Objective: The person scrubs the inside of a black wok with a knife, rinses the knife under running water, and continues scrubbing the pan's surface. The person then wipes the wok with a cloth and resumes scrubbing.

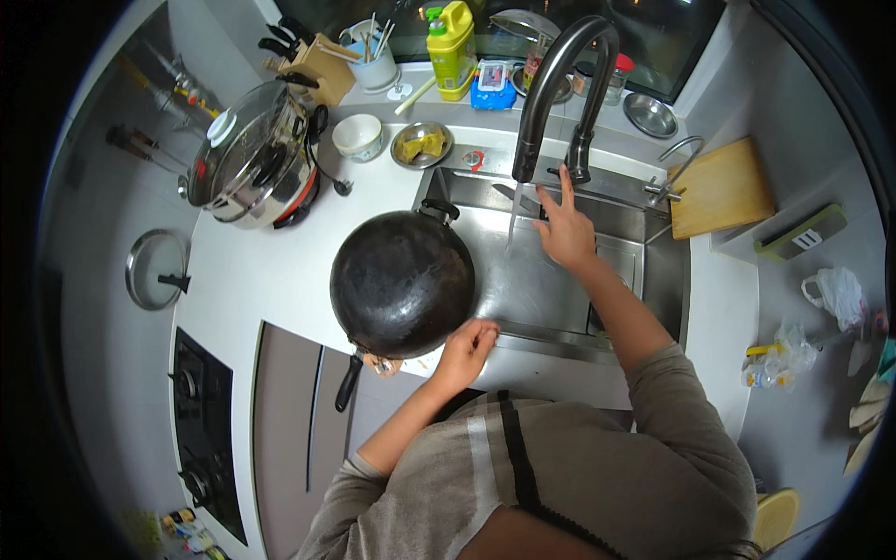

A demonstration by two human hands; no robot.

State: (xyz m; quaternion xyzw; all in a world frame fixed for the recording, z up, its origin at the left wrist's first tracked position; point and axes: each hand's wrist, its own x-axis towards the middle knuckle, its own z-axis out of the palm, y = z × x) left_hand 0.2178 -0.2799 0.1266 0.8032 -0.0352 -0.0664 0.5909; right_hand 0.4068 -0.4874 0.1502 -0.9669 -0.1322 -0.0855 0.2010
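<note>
Water runs from the dark pull-down kitchen faucet (pixel 565 91) into the stainless steel sink (pixel 525 280). My right hand (pixel 568 231) reaches over the sink, its fingers spread near the faucet's base and lever; whether a fingertip touches the lever cannot be told. Close to the sink's front edge, my left hand (pixel 467 353) is loosely curled beside the wok, with nothing visible in it. The blackened wok (pixel 402 283) lies upside down across the counter and the sink's left edge, its long black handle (pixel 348 383) pointing towards me. A knife blade (pixel 514 196) shows at the back of the sink.
An electric pot with a glass lid (pixel 255 154) stands on the left counter (pixel 245 266). Behind are a white bowl (pixel 358 137), a metal dish with yellow pieces (pixel 421 145) and a yellow detergent jug (pixel 451 52). A small tap (pixel 672 168) and a wooden cutting board (pixel 724 187) stand right.
</note>
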